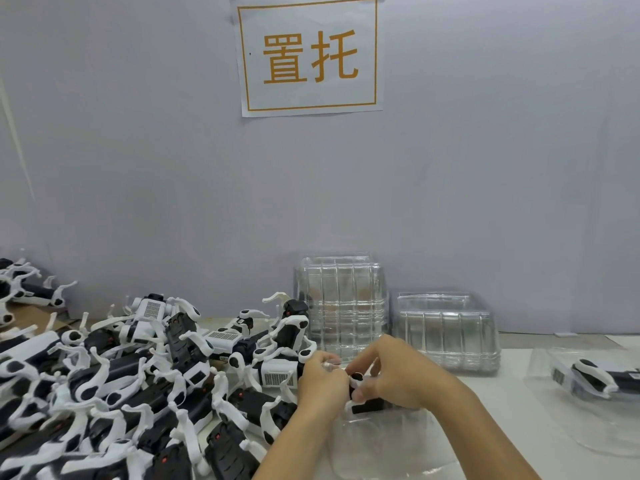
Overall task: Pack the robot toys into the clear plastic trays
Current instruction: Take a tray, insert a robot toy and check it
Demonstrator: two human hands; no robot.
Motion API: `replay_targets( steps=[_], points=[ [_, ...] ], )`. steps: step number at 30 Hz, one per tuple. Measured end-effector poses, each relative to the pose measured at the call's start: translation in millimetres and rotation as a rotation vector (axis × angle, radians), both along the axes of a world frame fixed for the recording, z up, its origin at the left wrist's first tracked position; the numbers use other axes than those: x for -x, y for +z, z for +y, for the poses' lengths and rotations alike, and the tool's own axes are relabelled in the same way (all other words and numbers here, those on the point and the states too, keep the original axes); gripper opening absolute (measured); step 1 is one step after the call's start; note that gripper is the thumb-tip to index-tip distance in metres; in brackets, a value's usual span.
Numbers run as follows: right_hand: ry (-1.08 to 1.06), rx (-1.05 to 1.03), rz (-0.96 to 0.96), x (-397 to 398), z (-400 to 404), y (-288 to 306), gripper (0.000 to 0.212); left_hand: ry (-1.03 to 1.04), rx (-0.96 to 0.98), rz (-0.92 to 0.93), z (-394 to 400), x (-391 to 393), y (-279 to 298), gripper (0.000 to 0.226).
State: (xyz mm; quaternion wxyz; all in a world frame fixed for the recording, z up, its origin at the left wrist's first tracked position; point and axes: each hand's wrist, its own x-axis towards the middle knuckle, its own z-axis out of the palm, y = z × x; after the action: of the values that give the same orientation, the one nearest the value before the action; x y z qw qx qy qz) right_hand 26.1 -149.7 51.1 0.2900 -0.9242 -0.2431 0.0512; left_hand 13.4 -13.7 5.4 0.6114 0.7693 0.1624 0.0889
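- As seen from the head view, my left hand (320, 382) and right hand (391, 372) meet over a clear tray (377, 441) on the bench (502, 420); both grips close on one robot toy (363, 393), seemingly folding it to fit.
- Loose robot toys (121, 386): heaped at left, within reach for picking.
- Empty tray stacks (343, 306), (446, 330): against the wall behind my hands.
- Packed tray (595, 379): set aside at far right, toy inside.
- Sign (308, 55): on the wall above.
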Motion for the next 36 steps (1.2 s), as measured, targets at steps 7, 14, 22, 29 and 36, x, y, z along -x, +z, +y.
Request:
replay_targets(
  steps=[7, 14, 22, 29, 36],
  points=[
    [-0.067, -0.077, -0.002, -2.1, 3.1, -6.7, 0.033, -0.027, -0.028, 0.010, -0.4, 3.9, 2.0, 0.032],
    [-0.052, -0.072, 0.007, -5.1, 0.0, -9.9, 0.036, -0.031, -0.057, 0.008, -0.2, 2.8, 1.3, 0.032],
    [-0.055, -0.143, 0.018, -5.4, -2.6, -12.9, 0.037, -0.047, -0.072, -0.006, 2.4, -0.5, -1.8, 0.031],
    [-0.002, -0.026, 0.033, -7.0, -10.1, -7.5, 0.044, -0.047, -0.109, -0.014, 3.7, -4.0, -2.9, 0.032],
    [-0.023, 0.011, -0.003, -3.7, 4.4, -11.4, 0.053, -0.055, -0.083, -0.016, 5.0, -4.2, -3.1, 0.033]
  ],
)
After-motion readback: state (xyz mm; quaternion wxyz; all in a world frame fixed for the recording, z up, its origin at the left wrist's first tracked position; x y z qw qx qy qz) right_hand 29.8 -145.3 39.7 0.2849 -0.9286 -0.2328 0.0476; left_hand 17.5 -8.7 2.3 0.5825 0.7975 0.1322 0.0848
